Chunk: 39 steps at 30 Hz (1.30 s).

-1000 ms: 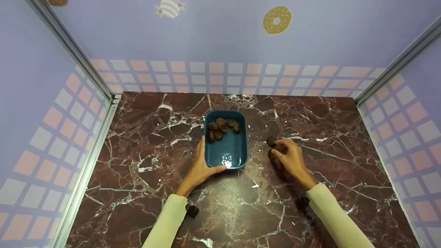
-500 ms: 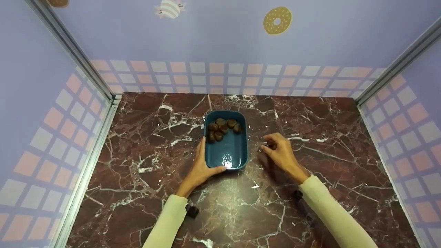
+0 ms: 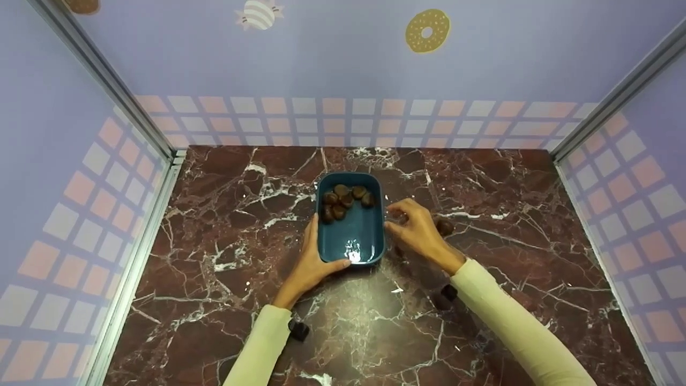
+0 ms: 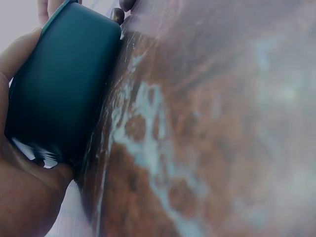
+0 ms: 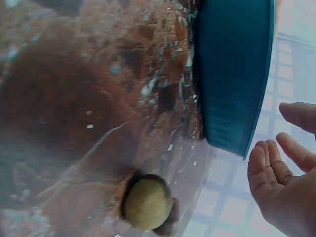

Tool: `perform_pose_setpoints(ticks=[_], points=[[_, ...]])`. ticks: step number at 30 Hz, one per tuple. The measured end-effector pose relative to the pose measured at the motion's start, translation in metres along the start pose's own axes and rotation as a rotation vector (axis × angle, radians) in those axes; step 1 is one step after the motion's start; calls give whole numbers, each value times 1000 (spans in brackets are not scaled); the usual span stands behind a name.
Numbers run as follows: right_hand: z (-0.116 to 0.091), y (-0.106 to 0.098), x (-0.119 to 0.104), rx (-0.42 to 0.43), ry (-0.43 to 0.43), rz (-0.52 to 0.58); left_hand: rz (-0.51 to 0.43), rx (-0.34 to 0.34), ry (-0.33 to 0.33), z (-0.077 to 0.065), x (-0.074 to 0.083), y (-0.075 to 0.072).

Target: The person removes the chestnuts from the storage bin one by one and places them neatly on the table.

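Chestnuts [image 3: 346,200] lie bunched in the far half of a deep blue rectangular tray [image 3: 381,249] on the table. My left hand [image 3: 312,258] grips the tray at its near left corner, fingers along the side and thumb on the near rim. The left wrist view shows its thumb and fingers round the tray wall [image 4: 64,84]. My right hand [image 3: 419,229] is at the tray's right rim, thumb and fingers bent. Whether it holds a chestnut I cannot tell; the right wrist view shows nothing between its thumb and fingertips. Loose chestnuts [image 3: 444,226] lie just beyond that hand.
The table [image 3: 241,300] has a dark red marble pattern with white veins. Purple patterned panels stand at the back [image 3: 343,59], left [image 3: 64,214] and right [image 3: 643,214]. Small black wrist devices [image 3: 298,329] sit at both cuffs.
My right hand has moved left from the loose chestnuts to the tray's right rim; fewer chestnuts show on the table there. My left hand and the tray have stayed in place.
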State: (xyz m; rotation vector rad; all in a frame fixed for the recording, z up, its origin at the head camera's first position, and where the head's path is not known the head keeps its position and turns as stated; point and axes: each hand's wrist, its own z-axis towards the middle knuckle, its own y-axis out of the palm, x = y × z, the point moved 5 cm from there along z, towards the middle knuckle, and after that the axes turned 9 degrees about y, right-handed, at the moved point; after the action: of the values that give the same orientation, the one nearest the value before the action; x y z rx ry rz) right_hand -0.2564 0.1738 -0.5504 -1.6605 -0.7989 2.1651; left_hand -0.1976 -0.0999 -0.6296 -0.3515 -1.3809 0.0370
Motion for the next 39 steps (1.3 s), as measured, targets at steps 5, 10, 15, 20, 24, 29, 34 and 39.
perform_pose_setpoints(ticks=[5, 10, 15, 20, 24, 29, 34, 39], points=[[8, 9, -8, -35, -30, 36, 13, -1, 6, 0, 1, 0], [13, 20, -15, -101, 13, 46, 34, -4, 6, 0, -1, 0], [19, 32, -21, -177, 56, 65, 38, 2, 13, 1, -2, 0], [27, 43, -23, -226, 109, 72, 18, -5, 10, 1, 0, 0], [34, 52, -24, -241, 123, 58, 12, -12, 6, -1, 0, 0], [43, 62, -24, -247, 139, 41, 26, -6, 8, 0, 0, 1], [53, 73, -26, -277, 128, 21, 31, -3, 15, 0, 0, 0], [64, 84, -27, -308, 90, -33, 44, -3, 27, 0, 2, -1]])
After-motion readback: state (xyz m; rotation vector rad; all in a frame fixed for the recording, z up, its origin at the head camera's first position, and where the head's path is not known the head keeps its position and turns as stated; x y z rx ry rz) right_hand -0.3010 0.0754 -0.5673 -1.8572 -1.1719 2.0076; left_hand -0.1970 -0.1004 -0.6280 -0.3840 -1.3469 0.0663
